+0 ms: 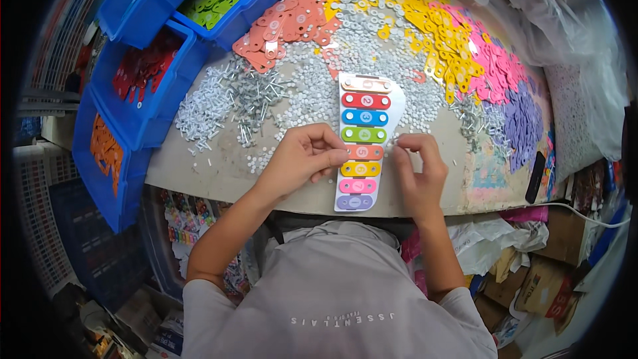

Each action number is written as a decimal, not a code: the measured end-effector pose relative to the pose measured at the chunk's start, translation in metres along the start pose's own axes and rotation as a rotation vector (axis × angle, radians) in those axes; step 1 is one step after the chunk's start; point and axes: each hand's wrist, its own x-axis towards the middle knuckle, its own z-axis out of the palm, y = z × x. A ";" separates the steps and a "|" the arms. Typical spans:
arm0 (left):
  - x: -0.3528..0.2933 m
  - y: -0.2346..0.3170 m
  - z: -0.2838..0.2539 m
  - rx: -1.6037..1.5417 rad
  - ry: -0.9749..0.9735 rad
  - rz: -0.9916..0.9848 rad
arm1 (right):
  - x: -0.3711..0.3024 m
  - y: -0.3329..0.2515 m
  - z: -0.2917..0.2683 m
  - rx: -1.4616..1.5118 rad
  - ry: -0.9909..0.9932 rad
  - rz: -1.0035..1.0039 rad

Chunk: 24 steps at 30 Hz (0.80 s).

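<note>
A toy xylophone with a white base lies upright in front of me, its coloured bars stacked from a pale one at the far end to a purple one near the table edge. White round caps sit on the ends of the red, blue and green bars; the nearer bars show small metallic fastener ends instead. My left hand is closed in a pinch at the left end of the coral bar. Beside the right edge, by the green bar, my right hand has curled fingers and thumb drawn together. Anything in either pinch is too small to make out.
Loose white caps, white pins and metal pins spread over the table. Coral, yellow, pink and purple bars lie in heaps farther out. Blue bins stand left; a dark phone-like object lies right.
</note>
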 end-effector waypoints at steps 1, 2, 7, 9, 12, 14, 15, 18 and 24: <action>0.002 -0.003 0.000 -0.023 -0.021 -0.001 | -0.001 0.000 0.006 -0.016 -0.028 -0.040; 0.004 -0.005 0.000 -0.046 -0.042 -0.001 | -0.003 -0.001 0.009 -0.002 -0.034 -0.022; 0.006 -0.007 0.000 -0.072 -0.044 -0.010 | -0.003 0.002 0.016 -0.044 -0.052 -0.110; 0.007 -0.008 0.000 -0.077 -0.040 -0.012 | -0.003 0.003 0.016 -0.056 -0.063 -0.152; 0.009 -0.007 -0.001 -0.032 -0.020 0.005 | -0.002 0.003 0.014 -0.158 -0.093 -0.314; 0.011 -0.008 -0.004 0.026 -0.042 -0.082 | 0.000 0.001 0.014 -0.169 -0.089 -0.307; 0.011 -0.007 -0.002 0.025 -0.040 -0.083 | -0.002 0.000 0.013 -0.168 -0.091 -0.307; 0.013 -0.005 0.006 0.223 0.079 -0.026 | -0.006 -0.001 0.009 0.014 -0.131 -0.002; 0.024 -0.001 0.003 0.382 -0.062 -0.110 | 0.011 -0.001 -0.002 0.512 -0.446 0.776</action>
